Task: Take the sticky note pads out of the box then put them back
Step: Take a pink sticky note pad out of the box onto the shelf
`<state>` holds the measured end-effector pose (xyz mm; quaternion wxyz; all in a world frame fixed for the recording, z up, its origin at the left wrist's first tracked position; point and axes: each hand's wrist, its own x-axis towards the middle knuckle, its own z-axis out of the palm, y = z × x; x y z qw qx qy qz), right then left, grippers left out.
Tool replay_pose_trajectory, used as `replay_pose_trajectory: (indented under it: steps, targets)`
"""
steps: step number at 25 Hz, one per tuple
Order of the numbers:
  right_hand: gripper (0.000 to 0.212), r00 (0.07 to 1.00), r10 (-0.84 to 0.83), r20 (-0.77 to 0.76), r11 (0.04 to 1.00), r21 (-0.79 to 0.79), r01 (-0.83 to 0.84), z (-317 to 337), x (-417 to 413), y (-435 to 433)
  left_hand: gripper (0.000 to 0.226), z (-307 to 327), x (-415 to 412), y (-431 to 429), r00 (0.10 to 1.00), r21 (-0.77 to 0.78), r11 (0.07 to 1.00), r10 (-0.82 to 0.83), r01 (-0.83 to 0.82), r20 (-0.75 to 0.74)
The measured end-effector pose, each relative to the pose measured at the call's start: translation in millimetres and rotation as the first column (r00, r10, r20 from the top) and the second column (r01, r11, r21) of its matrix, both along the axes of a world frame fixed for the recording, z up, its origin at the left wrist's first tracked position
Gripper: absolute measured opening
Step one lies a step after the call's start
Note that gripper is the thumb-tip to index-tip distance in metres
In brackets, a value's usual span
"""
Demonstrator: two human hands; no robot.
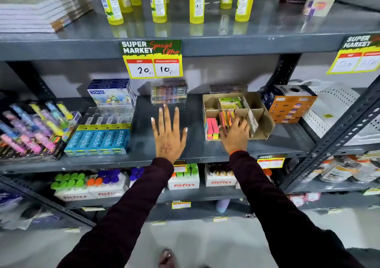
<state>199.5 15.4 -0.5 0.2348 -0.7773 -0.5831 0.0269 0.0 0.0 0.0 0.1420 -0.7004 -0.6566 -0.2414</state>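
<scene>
My right hand (234,134) curls its fingers around neon-coloured sticky note pads (226,118) standing in the divided brown cardboard box (261,123), gripping them to lift them out, I judge. My left hand (168,132) lies flat, fingers spread, steadying me on the grey metal shelf (144,144) of a shop's stationery rack.

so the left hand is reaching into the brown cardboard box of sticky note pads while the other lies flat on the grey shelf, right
Not quite: the head view shows the right hand in the brown cardboard box, at the neon sticky note pads. The left hand is the one lying flat, fingers spread, on the grey metal shelf.
</scene>
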Motion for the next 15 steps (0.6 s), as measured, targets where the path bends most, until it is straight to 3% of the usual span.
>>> replay_pose_trajectory:
  steps: [3,6,8,12,15]
  targets:
    - [0.065,0.999,0.02,-0.028,0.995,-0.101,-0.023,0,9,14,0.069,-7,-2,11,1.0,-0.073,0.997,-0.002,0.001,-0.022]
    - [0.053,0.995,0.013,-0.101,0.997,-0.074,-0.021,-1,9,20,0.069,-13,-4,20,1.0,-0.13,0.991,-0.023,0.021,-0.014]
    - [0.048,0.996,0.01,-0.09,0.999,-0.041,-0.013,-4,10,18,0.069,-16,-9,24,1.0,-0.136,0.991,-0.01,0.011,0.008]
    - [0.065,0.999,0.052,-0.011,0.998,-0.044,-0.053,-7,13,20,0.068,-21,-19,25,1.0,-0.155,0.988,0.01,-0.007,0.015]
    - [0.059,0.998,0.032,0.046,0.998,-0.049,-0.03,-11,16,24,0.068,-24,-25,26,1.0,-0.17,0.985,0.013,-0.01,0.016]
